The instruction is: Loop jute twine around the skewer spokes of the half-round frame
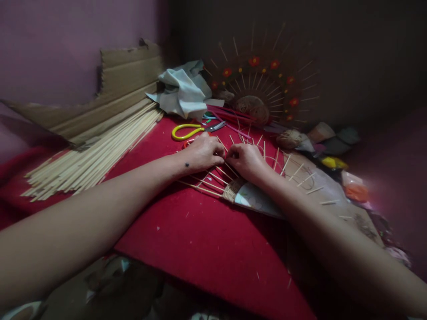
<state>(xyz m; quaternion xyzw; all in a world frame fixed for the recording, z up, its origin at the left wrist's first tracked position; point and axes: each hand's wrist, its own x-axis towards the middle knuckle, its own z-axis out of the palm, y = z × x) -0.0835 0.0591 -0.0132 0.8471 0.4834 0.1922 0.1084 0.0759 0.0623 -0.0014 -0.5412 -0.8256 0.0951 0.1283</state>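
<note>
Both hands sit close together on a half-made fan of thin sticks [233, 178] lying flat on the red cloth [200, 240]. The left hand [202, 153] presses down on the sticks, its grip curled around one, likely to keep it from sliding. The right hand [245, 161] has its grip pinched on something small between the sticks; I cannot tell what. Yellow-handled scissors [191, 130] lie just behind the hands. A big bundle of sticks [90, 155] waits at the left. A finished fan with red flowers [263, 89] stands at the back.

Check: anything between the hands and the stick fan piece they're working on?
Nothing visible. The left hand and right hand already rest on the fan of sticks; the yellow-handled scissors lie beyond, apart.
</note>
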